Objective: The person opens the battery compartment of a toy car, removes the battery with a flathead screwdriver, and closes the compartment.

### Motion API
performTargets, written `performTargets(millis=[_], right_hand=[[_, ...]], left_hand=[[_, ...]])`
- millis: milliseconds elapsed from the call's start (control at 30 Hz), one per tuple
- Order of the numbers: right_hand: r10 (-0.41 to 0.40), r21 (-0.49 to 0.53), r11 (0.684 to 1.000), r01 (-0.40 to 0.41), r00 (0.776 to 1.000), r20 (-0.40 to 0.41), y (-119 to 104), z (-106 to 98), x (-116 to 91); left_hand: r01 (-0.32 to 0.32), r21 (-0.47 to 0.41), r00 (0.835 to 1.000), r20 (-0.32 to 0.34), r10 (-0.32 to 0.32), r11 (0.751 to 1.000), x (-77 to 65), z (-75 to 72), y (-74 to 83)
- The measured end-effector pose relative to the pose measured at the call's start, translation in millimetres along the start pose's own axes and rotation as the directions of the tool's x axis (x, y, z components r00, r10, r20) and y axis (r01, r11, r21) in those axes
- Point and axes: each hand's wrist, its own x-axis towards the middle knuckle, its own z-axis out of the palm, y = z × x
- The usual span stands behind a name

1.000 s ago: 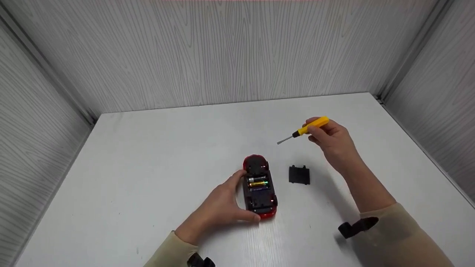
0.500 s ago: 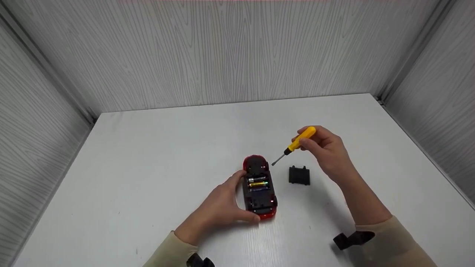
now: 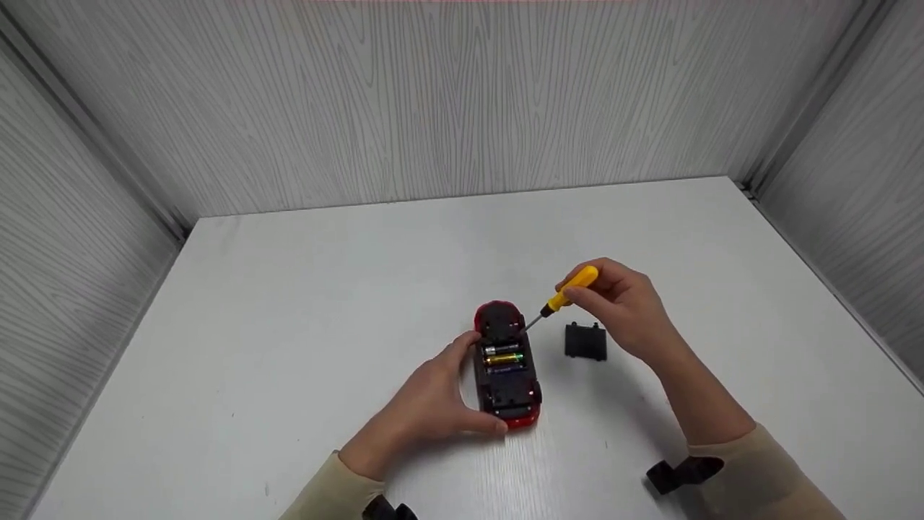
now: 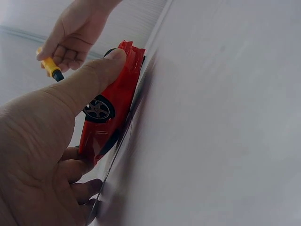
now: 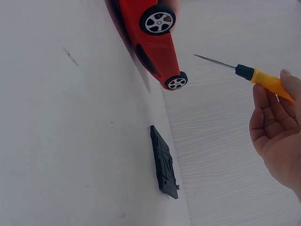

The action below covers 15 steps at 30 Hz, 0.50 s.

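A red toy car (image 3: 511,393) lies upside down on the white table, its black underside facing up. Several batteries (image 3: 503,358) sit in its uncovered compartment. My left hand (image 3: 432,396) grips the car between thumb and fingers at its two ends, from the left side. In my right hand (image 3: 629,310) a yellow-handled screwdriver (image 3: 574,287) is pinched, its metal shaft slanting down to the left. In the head view the tip overlaps the car's right edge; in the right wrist view the tip (image 5: 195,55) stands apart from the car (image 5: 153,47).
The black battery cover (image 3: 585,341) lies flat on the table (image 3: 325,303) to the right of the car. Pale wood-grain panels (image 3: 447,101) enclose the table at the back and both sides. Each sleeve carries a black wrist camera (image 3: 682,473).
My right hand has moved down and left with the screwdriver, bringing its tip from above the battery cover to the car's right edge. The left hand and car have stayed in place.
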Motion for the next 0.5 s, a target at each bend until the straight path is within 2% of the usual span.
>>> performTargets(millis=[500], right_hand=[[0.009, 0.028, 1.0, -0.009, 1.0, 0.008, -4.1, 6.2, -1.2]], left_hand=[[-0.01, 0.011, 1.0, -0.006, 0.01, 1.0, -0.8, -3.1, -0.9]])
